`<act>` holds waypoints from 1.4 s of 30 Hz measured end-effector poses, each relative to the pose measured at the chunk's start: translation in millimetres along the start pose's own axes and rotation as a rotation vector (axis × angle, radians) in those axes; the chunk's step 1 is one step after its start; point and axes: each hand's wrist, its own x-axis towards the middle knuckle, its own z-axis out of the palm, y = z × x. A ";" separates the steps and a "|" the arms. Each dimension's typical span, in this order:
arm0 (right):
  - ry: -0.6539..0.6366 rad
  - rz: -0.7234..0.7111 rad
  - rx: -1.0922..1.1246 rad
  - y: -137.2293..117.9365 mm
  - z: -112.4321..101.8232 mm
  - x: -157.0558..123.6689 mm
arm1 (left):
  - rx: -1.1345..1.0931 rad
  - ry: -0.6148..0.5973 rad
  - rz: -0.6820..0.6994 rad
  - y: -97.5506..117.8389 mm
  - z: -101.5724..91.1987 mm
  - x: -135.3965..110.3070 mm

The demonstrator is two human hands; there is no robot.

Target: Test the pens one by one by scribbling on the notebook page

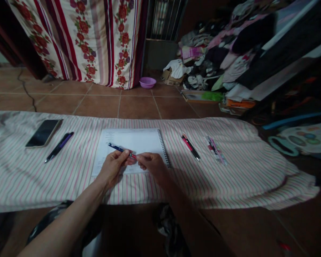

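Above a spiral notebook (pixel 144 139) with printed pages, my left hand (pixel 114 163) is closed round a dark blue pen (pixel 115 146). The pen's clip end points up and to the left. Its other end shows a red part, which the fingertips of my right hand (pixel 153 164) pinch. Whether that red part is separate from the pen barrel I cannot tell. To the right of the notebook lie a red pen and a black pen (pixel 191 147) side by side, then several thin patterned pens (pixel 216 150).
A smartphone (pixel 43 133) and dark purple-and-black pens (pixel 59 147) lie at the left on the striped cloth (pixel 230 182). Beyond it, a purple basin (pixel 148 82) stands on the tiled floor by a floral curtain (pixel 96 43). Clothes (pixel 216 53) are heaped at the back right.
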 end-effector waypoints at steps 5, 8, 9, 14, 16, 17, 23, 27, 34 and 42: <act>0.098 -0.024 0.022 -1.5 5.3 1.3 | -0.152 0.077 -0.085 -0.6 2.0 -4.2; 0.097 -0.041 0.021 -5.2 7.8 0.2 | -0.221 0.076 -0.107 1.3 0.7 -5.6; 0.086 -0.054 0.022 -5.9 8.5 -0.1 | -0.236 0.089 -0.114 2.3 -0.2 -5.6; 0.029 -0.167 -0.055 -5.1 10.3 -0.7 | -0.264 0.123 -0.108 7.7 -5.5 -5.5; 0.042 -0.181 -0.118 -4.2 10.6 -0.7 | -0.266 0.124 -0.102 9.1 -6.9 -6.0; 0.056 -0.179 -0.140 -4.0 10.8 -0.7 | -0.269 0.129 -0.101 9.4 -7.3 -6.3; 0.084 -0.197 -0.302 -6.1 14.1 -2.9 | -0.254 0.066 -0.061 6.7 -9.1 -8.2; 0.108 -0.165 -0.283 -8.8 18.2 -4.4 | -0.250 0.040 -0.026 3.4 -9.6 -10.3; 0.058 -0.028 -0.221 -5.1 21.2 0.5 | -0.318 0.098 -0.099 2.6 -6.3 -10.9; 0.086 -0.197 -0.093 -1.0 16.3 2.3 | -0.384 0.189 -0.111 5.8 -8.4 -6.3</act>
